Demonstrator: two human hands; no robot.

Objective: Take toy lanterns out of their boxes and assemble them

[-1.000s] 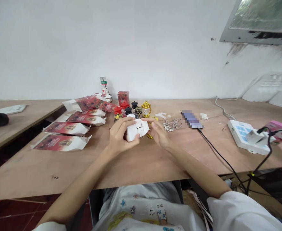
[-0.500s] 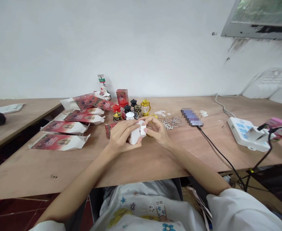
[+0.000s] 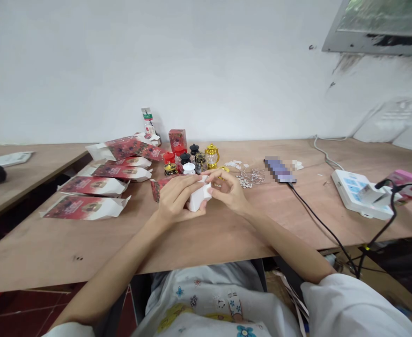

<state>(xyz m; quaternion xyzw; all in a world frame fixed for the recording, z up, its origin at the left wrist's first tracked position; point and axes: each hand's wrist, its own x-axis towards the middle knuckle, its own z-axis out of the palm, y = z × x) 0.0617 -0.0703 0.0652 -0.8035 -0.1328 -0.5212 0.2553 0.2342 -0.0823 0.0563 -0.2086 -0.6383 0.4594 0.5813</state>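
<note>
My left hand (image 3: 173, 199) is wrapped around a small cardboard box (image 3: 197, 198), white inside and red on its outer side, held just above the wooden table (image 3: 206, 229). My right hand (image 3: 229, 189) pinches the box's white end flap from the right, fingers curled onto it. Just behind my hands stands a cluster of tiny toy lanterns (image 3: 192, 161) in red, black, white and gold. A standing red box (image 3: 177, 139) is behind them.
Several flat red-and-white box blanks (image 3: 93, 186) lie in a row at left. Small metal hooks and white bits (image 3: 250, 177) lie right of the lanterns, then a phone (image 3: 279, 171) on a black cable. A white power strip (image 3: 358, 193) and pink box (image 3: 411, 182) sit far right.
The open white flaps of the box have been folded inward, so the box looks more compact. Both hands stayed together at the same spot on the table.
</note>
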